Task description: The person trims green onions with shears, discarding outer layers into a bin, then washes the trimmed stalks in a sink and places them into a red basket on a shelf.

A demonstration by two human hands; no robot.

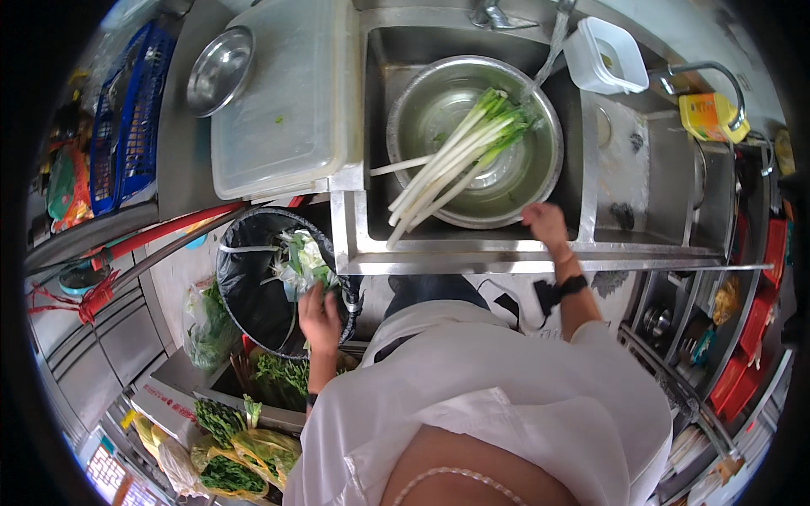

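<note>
Several long scallions (pixel 452 158) lie across a round metal basin (pixel 557 152) of water in the sink (pixel 380 126), their white ends past its near left rim. Water runs from a tap (pixel 493 16) area into the basin's upper right. My right hand (pixel 545 222) is by the basin's near right rim, fingers curled; whether it holds anything is unclear. My left hand (pixel 319 313) is over the right part of a bin lined with a black bag (pixel 247 291), fingers spread, close to leafy vegetable scraps (pixel 304 253) in it.
Left of the sink are a translucent plastic lid or board (pixel 285 95), a metal bowl (pixel 221 71) and a blue basket (pixel 136 120). A white plastic tub (pixel 604 57) stands at the sink's back right. Bagged greens (pixel 212 322) lie beside the bin, and leafy greens (pixel 285 373) below it.
</note>
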